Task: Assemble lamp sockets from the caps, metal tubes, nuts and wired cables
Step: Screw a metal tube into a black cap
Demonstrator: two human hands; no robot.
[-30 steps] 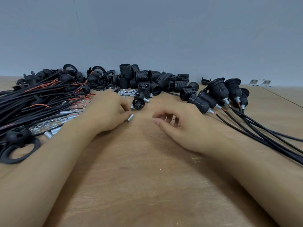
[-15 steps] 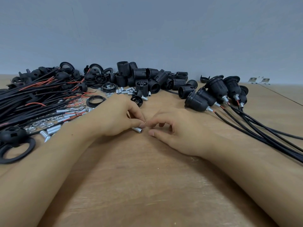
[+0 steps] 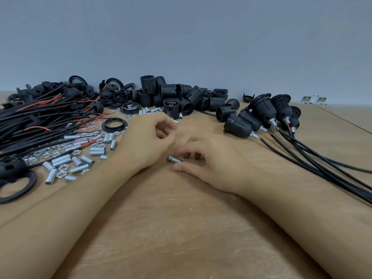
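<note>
A right hand [image 3: 211, 160] pinches a short threaded silver metal tube [image 3: 174, 159] on the wooden table [image 3: 181, 228], left hand [image 3: 149, 139] loosely curled, empty; the round tube could roll away if it slips.

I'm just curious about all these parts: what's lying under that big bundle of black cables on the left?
Hex nuts and short metal tubes show beneath and between the black cables, on the wooden table. Whatever lies deeper under the bundle is covered.
</note>
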